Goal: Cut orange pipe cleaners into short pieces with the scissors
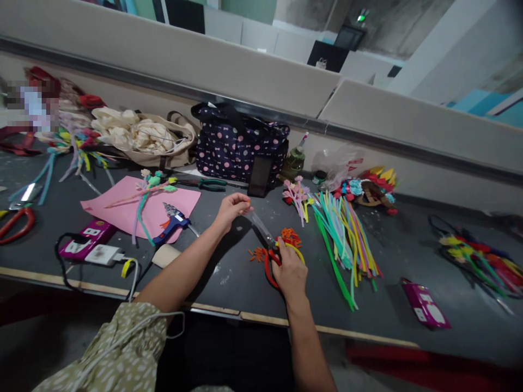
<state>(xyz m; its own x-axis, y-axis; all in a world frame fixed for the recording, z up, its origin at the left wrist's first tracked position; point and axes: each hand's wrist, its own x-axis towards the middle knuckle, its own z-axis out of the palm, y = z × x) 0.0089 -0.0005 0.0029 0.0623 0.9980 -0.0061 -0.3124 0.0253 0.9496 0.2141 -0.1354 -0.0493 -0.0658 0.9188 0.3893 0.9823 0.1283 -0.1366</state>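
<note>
My right hand (292, 268) grips a pair of scissors (267, 238) by the red and yellow handles. The blades point up and left toward my left hand (233, 212), whose thumb and fingers pinch a small orange piece of pipe cleaner (249, 202); only a bit of it shows at the fingertips. Beside the scissors lie a heap of short cut orange pieces (291, 237) and a smaller scatter of orange pieces (257, 254). Farther right is a bundle of long coloured pipe cleaners (341, 228), in green, yellow and pink.
A blue glue gun (171, 226) rests on a pink sheet (118, 201) at left, with pipe-cleaner flowers (153, 182). Behind stand a dark patterned bag (237, 144), a phone (260, 175) and a green bottle (295, 160). A purple box (425, 305) lies at right.
</note>
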